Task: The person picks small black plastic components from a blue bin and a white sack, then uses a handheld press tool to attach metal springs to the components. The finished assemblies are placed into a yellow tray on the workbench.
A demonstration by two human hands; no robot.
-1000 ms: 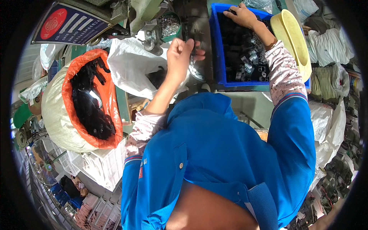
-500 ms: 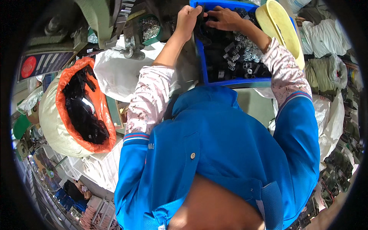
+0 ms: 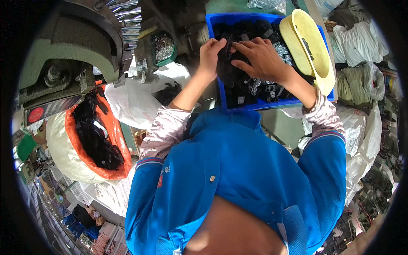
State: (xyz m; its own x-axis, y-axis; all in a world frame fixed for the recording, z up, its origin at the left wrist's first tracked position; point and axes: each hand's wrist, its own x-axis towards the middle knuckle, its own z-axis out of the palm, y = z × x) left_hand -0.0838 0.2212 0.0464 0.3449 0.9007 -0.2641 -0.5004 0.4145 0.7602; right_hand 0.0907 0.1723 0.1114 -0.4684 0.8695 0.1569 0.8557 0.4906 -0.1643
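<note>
My left hand point(image 3: 211, 55) is closed at the left wall of a blue bin point(image 3: 272, 106), thumb against a long, dark, flat piece point(image 3: 225, 57) that it holds upright. The exact kind of this piece is hard to make out against the dark contents. My right hand point(image 3: 265, 59) reaches over the bin from the right, its thumb apart from its fingers. Its fingertips come up to the dark piece. Below and behind this hand lie black parts and shiny metal clips point(image 3: 255, 86). A pale yellow oblong tub point(image 3: 302, 38) rests tilted on the bin's right side, with a few small dark pieces in it.
A green machine point(image 3: 63, 46) stands at the upper left. Beside it a green container point(image 3: 163, 47) holds small metal parts. An orange-lined sack point(image 3: 70, 127) of black pieces sits at left, near white plastic sheeting point(image 3: 127, 100). White bags point(image 3: 361, 42) are stacked at right.
Both hands have come lower in the picture and stay close together at the dark piece. My right hand's fingers are more extended. The whole view has shifted, bringing more of the bin's far edge into sight.
</note>
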